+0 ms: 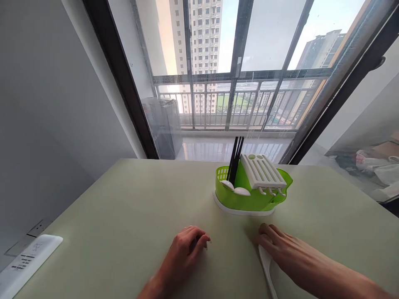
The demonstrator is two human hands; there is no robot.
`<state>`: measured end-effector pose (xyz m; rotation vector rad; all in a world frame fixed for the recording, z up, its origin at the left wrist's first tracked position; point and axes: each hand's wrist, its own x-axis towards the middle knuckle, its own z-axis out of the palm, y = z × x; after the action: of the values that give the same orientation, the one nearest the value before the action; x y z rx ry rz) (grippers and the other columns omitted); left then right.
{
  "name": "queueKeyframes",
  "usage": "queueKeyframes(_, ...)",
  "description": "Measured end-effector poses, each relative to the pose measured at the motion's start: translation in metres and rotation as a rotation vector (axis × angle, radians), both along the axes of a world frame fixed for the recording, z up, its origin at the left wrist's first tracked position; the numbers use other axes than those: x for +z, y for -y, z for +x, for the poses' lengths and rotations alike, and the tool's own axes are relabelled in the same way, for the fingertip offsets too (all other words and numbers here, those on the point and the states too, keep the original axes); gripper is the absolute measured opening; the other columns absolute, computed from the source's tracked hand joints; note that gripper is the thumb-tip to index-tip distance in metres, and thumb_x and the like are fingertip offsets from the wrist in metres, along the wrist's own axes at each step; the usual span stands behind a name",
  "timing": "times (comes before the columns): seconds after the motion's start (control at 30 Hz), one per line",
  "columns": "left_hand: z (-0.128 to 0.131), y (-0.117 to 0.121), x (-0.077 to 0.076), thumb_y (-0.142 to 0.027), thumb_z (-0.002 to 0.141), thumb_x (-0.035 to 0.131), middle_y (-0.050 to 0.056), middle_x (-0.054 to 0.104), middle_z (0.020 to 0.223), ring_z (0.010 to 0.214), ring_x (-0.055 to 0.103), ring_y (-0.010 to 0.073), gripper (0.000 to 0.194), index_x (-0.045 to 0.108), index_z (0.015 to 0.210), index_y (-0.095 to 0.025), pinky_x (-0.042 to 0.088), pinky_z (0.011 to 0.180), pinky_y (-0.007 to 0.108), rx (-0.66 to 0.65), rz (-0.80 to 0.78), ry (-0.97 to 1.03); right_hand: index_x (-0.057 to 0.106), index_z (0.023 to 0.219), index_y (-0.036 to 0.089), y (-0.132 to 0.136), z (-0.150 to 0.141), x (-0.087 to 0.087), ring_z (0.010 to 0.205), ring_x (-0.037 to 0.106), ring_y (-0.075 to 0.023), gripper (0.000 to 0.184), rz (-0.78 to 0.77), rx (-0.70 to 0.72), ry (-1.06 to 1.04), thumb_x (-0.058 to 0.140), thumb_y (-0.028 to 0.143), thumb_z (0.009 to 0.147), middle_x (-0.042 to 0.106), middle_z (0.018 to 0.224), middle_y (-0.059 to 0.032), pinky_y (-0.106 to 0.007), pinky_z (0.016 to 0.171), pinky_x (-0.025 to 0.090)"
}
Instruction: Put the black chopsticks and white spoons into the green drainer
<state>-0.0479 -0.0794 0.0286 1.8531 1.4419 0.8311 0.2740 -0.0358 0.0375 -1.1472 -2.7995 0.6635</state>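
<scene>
My right hand (pixel 274 243) is low over the table with its fingers closed around one end of a white spoon (pixel 267 268). The spoon's other end runs toward me and leaves the bottom of the view; the part under my fingers is hidden. My left hand (pixel 190 249) rests to the left with fingers loosely curled in, and nothing shows in it. Beyond both hands stands a green utensil holder (pixel 243 202) on a white base. Black chopsticks (pixel 236 160) stand upright in its left part, and two white spoons (pixel 242 191) lean over its front rim.
A slotted white rack (pixel 263 171) with small hooks tops the holder's right side. At the left table edge lies a long white object (pixel 31 259) with printed marks. A wall socket (pixel 40 227) is beside it. Behind the pale green table (pixel 140 199) is a glass window.
</scene>
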Motion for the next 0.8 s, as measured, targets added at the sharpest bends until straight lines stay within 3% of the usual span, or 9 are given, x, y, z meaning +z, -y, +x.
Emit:
queueKeyframes(0.23,0.000,0.001,0.000,-0.044,0.105,0.042,0.003,0.071,0.084,0.075,0.060,0.0161,0.041,0.065,0.081,-0.021,0.045,0.071,0.027,0.019,-0.013,-0.005,0.051,0.144,0.025,0.008,-0.007,-0.012,0.117,0.062,-0.0250,0.074,0.032,0.038,-0.007,0.043,-0.003,0.077,0.059,0.135,-0.0118,-0.035,0.095,0.052)
queueKeyframes(0.57,0.000,0.000,-0.002,-0.043,0.104,0.045,0.002,0.071,0.083,0.077,0.062,0.0165,0.038,0.067,0.082,-0.021,0.046,0.072,0.027,0.026,-0.006,-0.011,0.057,0.129,0.021,0.003,-0.025,-0.008,0.095,0.067,-0.0238,0.041,0.032,-0.060,-0.011,0.042,0.010,0.092,0.065,0.113,-0.0119,-0.035,0.082,0.055)
queueKeyframes(0.7,0.000,0.001,0.001,-0.041,0.103,0.048,0.004,0.072,0.089,0.082,0.063,0.0179,0.032,0.069,0.089,-0.021,0.048,0.077,0.029,-0.013,-0.007,-0.028,0.056,0.130,0.020,0.004,-0.032,-0.011,0.097,0.067,-0.0253,0.038,0.022,-0.095,-0.030,0.041,0.014,0.095,0.065,0.113,-0.0131,-0.037,0.083,0.054)
queueKeyframes(0.8,0.000,0.001,0.002,-0.039,0.097,0.060,0.005,0.072,0.094,0.089,0.064,0.0201,0.020,0.070,0.099,-0.023,0.048,0.083,0.031,-0.081,0.021,-0.087,0.055,0.131,0.020,0.005,-0.038,-0.012,0.100,0.067,-0.0261,0.037,-0.001,-0.128,-0.041,0.042,0.017,0.096,0.066,0.116,-0.0137,-0.036,0.084,0.053)
